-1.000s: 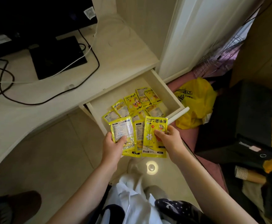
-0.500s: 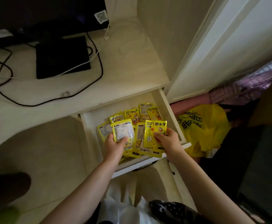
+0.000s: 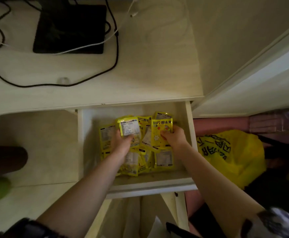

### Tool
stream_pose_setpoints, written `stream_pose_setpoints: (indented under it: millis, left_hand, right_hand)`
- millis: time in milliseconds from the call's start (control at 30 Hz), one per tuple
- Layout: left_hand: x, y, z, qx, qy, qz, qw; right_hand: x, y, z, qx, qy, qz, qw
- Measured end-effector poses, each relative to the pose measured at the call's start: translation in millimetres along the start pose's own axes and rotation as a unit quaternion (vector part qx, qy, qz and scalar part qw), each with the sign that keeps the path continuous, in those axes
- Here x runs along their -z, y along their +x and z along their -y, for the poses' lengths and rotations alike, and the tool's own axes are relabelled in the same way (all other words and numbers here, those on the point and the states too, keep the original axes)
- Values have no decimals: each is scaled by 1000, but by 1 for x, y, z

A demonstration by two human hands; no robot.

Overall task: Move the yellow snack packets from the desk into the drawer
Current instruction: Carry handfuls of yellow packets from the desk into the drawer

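Observation:
The pale wooden drawer (image 3: 150,186) stands pulled open under the desk (image 3: 140,69). Several yellow snack packets (image 3: 163,159) lie piled inside it. My left hand (image 3: 122,143) grips a packet (image 3: 129,128) whose white printed back faces up, low over the pile. My right hand (image 3: 173,137) pinches another yellow packet (image 3: 159,134) with a flower print, beside the first. Both hands are inside the drawer's outline. A further packet (image 3: 147,139) between the two overlaps them.
A black flat device (image 3: 69,30) and black and white cables (image 3: 112,62) lie on the desk. A yellow plastic bag (image 3: 229,157) sits on the floor right of the drawer, near a white door (image 3: 260,83). A dark shoe (image 3: 8,160) is at left.
Both hands have carried their packets from in front of the drawer's edge forward and down into the drawer, over the pile. The view has tilted to look straight down into it.

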State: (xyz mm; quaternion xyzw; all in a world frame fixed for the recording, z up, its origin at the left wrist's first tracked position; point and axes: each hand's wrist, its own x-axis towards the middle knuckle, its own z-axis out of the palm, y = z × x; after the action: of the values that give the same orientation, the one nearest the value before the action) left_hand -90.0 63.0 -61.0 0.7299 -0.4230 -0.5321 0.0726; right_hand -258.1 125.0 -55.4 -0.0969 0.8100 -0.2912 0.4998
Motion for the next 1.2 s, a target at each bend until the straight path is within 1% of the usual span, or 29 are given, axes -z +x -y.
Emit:
stream_pose_setpoints:
  millis: [100, 167, 233, 300, 367, 467, 567, 733, 833, 933, 1067, 1133, 1200]
  left_hand:
    - [-6, 28, -9, 0, -1, -5, 1000]
    - [-7, 43, -14, -12, -16, -10, 1000]
    - [-8, 55, -17, -32, -14, -3, 999]
    - [-8, 62, -15, -56, 31, 26, 998]
    - [-5, 66, -9, -67, 82, 46, 993]
    - [5, 61, 2, -79, 116, 33, 990]
    - [17, 54, 10, -82, 120, 16, 989]
    - [39, 29, 18, -86, 92, 10, 992]
    - [55, -3, 18, -97, 87, -6, 991]
    - [69, -32, 24, -99, 102, -18, 990]
    - [89, -66, 45, -109, 104, -55, 987]
    - [99, -82, 59, -115, 121, -87, 982]
    - [107, -96, 74, -118, 117, -116, 979]
  right_hand:
    - [-8, 24, 12, 8, -23, -7, 1000]
    - [-11, 36, 17, 18, -25, -9, 999]
    - [-11, 47, 17, 32, -37, -28, 998]
    - [-8, 50, 13, 36, -75, -55, 995]
    - [-4, 47, 8, 18, -114, -72, 991]
    - [0, 37, 0, 1, -148, -68, 987]
    - [3, 23, -4, 3, -145, -65, 987]
    - [6, -10, -1, 19, -179, -43, 983]
    - [5, -39, 3, 43, -200, -18, 979]
    - [1, -69, 2, 85, -208, 11, 974]
    - [-8, -100, -1, 147, -266, 52, 951]
    - [-16, -111, -1, 181, -300, 65, 935]
    - [-25, -119, -2, 209, -335, 78, 915]
